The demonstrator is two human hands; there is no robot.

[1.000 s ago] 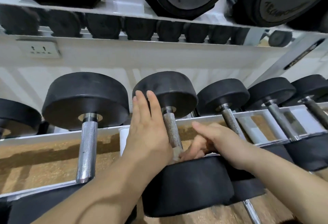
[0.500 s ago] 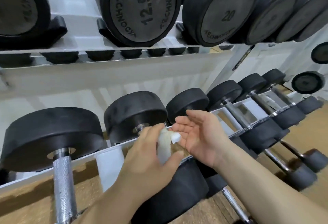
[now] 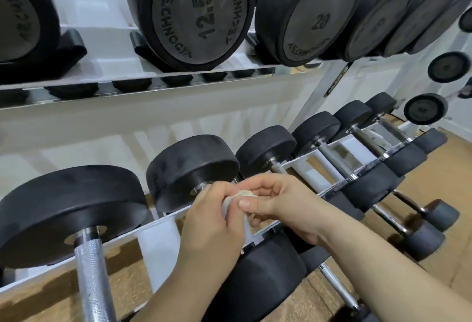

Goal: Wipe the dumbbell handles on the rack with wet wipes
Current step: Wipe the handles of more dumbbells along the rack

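Because the small crumpled white wet wipe [image 3: 228, 205] is limp, light and damp, it will likely bunch and slip, so I judge it best held as a folded wad rather than by a loose corner. In the head view it sits between both hands, just above the white metal rack [image 3: 158, 247]. The left hand [image 3: 212, 232] curls round its lower part and the right hand [image 3: 281, 201] pinches its top, thumb against bent fingers [image 3: 259, 190]. The black rubber-headed dumbbell [image 3: 189, 168] just behind shows only a chrome collar [image 3: 201, 188]; its handle is hidden by the hands. The neighbouring knurled steel handle [image 3: 89, 278] looks rigid and rough.
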